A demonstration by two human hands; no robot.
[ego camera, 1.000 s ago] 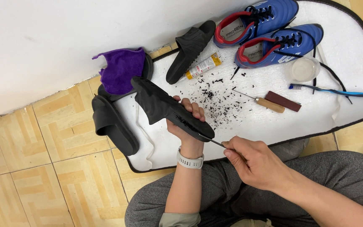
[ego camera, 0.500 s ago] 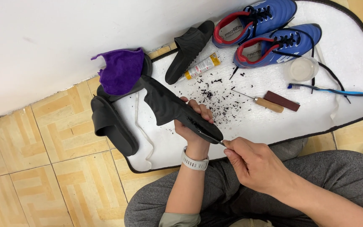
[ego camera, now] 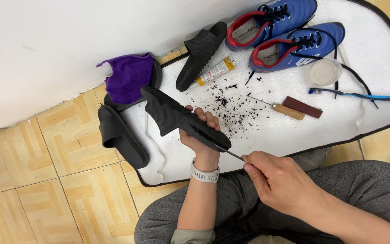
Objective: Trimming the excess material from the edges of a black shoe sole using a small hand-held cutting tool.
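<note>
My left hand (ego camera: 200, 135) grips a black slide sandal (ego camera: 172, 115) from below, holding it up over the white mat (ego camera: 267, 135), heel end toward me. My right hand (ego camera: 278, 180) pinches a thin metal tool (ego camera: 230, 153) whose tip touches the sandal's heel edge. A white watch sits on my left wrist. Small black shavings (ego camera: 231, 106) lie scattered on the mat just beyond the sandal.
Another black slide (ego camera: 120, 135) lies at the mat's left edge and a third (ego camera: 199, 52) by the wall. A purple cloth (ego camera: 128, 77), glue tube (ego camera: 215, 71), wooden-handled awl (ego camera: 280, 108), brown block (ego camera: 304, 106), toothbrush (ego camera: 353, 94), clear cup (ego camera: 323, 72) and two blue shoes (ego camera: 290, 38) rest nearby.
The sandal and my left hand have shifted slightly right and toward me. My right hand has stayed at the heel with the thin tool.
</note>
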